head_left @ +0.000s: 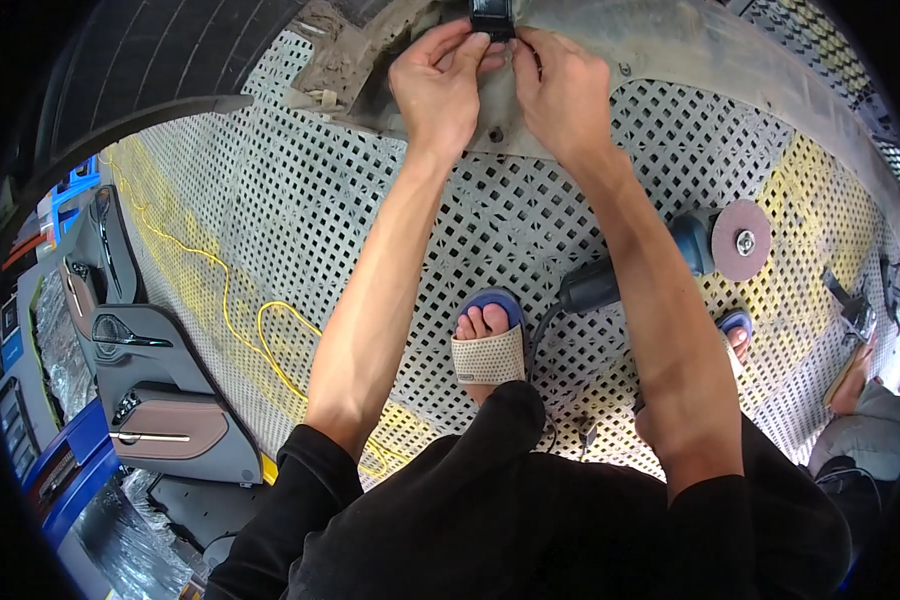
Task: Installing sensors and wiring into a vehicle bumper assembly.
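The fingers of our left hand (438, 95) grasp the lower edge of a small black part (491, 20), thumb in front. The fingers of our right hand (567, 95) bend at its right edge, their tips touching or just beside it; we cannot tell whether they grip. The black part is at the top middle of the view, partly cut off by the upper edge, over a dusty grey panel (515, 138).

Beyond our hands, a small dark label (467, 378) shows on the pale strap of our left sandal (500, 355); we find its marks too small to read. Our right forearm (665, 310) crosses in front of a grinder (692, 240), hiding part of its body; its round reddish disc (735, 265) shows to the right of our arm. All this is above a grey and yellow floor mat (340, 210) full of square holes.

On the left, a yellow cord (226, 300) winds over the mat, near two grey door panels, one upright farther off (120, 235) and one nearer with a brown inset (175, 430). Clear plastic wrap (130, 540) lies in the lower left corner. At the right rim we see another person's grey trouser leg (865, 435).
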The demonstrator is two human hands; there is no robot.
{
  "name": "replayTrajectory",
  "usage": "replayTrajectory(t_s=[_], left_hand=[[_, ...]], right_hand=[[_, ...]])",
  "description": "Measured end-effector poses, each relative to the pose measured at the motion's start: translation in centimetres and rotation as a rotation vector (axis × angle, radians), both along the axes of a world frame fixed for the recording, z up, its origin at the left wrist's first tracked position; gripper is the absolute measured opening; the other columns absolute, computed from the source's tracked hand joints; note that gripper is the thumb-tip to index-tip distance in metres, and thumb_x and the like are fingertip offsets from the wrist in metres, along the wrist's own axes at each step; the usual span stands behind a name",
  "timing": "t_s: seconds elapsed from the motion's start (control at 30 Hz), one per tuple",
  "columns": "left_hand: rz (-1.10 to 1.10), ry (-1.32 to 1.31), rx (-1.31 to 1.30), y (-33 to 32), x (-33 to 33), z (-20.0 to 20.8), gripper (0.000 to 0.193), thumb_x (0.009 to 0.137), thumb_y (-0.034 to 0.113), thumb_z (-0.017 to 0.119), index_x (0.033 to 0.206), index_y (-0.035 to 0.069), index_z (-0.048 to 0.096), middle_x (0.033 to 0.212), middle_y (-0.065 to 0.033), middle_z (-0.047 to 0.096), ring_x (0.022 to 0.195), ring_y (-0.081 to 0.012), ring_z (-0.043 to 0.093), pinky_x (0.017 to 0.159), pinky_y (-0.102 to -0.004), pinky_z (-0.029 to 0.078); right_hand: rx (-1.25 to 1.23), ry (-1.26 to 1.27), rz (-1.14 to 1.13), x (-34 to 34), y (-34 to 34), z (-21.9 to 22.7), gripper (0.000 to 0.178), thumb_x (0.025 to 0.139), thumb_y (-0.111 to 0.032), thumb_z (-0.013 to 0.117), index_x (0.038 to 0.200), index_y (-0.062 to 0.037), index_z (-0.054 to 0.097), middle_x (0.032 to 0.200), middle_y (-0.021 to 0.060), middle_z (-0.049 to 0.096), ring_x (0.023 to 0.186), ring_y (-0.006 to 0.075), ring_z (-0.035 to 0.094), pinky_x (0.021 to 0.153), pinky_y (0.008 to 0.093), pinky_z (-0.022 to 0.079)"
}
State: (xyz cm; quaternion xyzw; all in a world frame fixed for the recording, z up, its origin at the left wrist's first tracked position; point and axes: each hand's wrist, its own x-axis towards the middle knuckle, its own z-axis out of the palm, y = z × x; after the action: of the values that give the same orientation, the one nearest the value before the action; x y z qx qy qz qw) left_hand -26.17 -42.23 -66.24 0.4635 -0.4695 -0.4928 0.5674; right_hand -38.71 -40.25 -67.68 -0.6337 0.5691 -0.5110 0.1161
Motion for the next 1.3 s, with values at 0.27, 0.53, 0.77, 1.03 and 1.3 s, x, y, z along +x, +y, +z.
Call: replayTrajectory(t_s=[0.27,0.53,0.77,1.03,1.3], left_hand=[[-0.112,-0.064,0.098,-1.9,0.8,-0.1,0.017,0.096,-0.006,0.061,0.112,-0.010,0.064,0.101,-0.0128,0.073,0.088,-0.0179,0.072,0.075,-0.0267,0.060],[-0.125,-0.153,-0.003,-1.6,0.5,0.8,0.031,0.094,-0.006,0.061,0.124,-0.010,0.054,0.112,-0.0202,0.066,0.095,-0.0213,0.070,0.076,-0.0291,0.063],[-0.095,-0.060,0.043,-1.3,-0.1,-0.1,0.040,0.097,-0.003,0.058,0.135,-0.012,0.047,0.122,-0.0198,0.064,0.102,-0.0186,0.068,0.084,-0.0298,0.061],[-0.110,-0.006,0.051,-1.0,0.3,-0.5,0.039,0.102,-0.001,0.052,0.140,-0.010,0.048,0.126,-0.0143,0.066,0.106,-0.0156,0.066,0.092,-0.0306,0.058],[-0.117,-0.082,0.094,-0.9,0.0,-0.2,0.031,0.104,0.002,0.051,0.133,-0.010,0.054,0.120,-0.0121,0.067,0.104,-0.0141,0.065,0.092,-0.0326,0.059]], right_hand=[[-0.008,0.076,-0.002,-0.6,-0.7,0.6,0.016,0.089,-0.009,0.067,0.099,0.0011,0.073,0.089,0.0202,0.071,0.075,0.0368,0.069,0.070,0.0404,0.055],[0.019,-0.009,0.063,-1.9,-2.2,2.2,0.040,0.081,-0.008,0.074,0.116,0.0048,0.061,0.108,0.0176,0.070,0.079,0.0269,0.073,0.072,0.0330,0.060],[0.282,-0.270,0.201,-3.1,-3.1,2.9,0.057,0.075,-0.004,0.077,0.123,0.0102,0.048,0.111,0.0287,0.067,0.098,0.0385,0.071,0.080,0.0434,0.059],[0.355,-0.062,0.037,-7.2,-2.5,4.4,0.047,0.080,-0.015,0.077,0.115,0.0118,0.061,0.107,0.0287,0.069,0.099,0.0325,0.071,0.083,0.0407,0.057],[0.674,-0.939,0.309,-5.0,-4.9,2.0,0.049,0.098,-0.024,0.069,0.130,0.0105,0.054,0.119,0.0174,0.066,0.103,0.0228,0.067,0.081,0.0327,0.060]])
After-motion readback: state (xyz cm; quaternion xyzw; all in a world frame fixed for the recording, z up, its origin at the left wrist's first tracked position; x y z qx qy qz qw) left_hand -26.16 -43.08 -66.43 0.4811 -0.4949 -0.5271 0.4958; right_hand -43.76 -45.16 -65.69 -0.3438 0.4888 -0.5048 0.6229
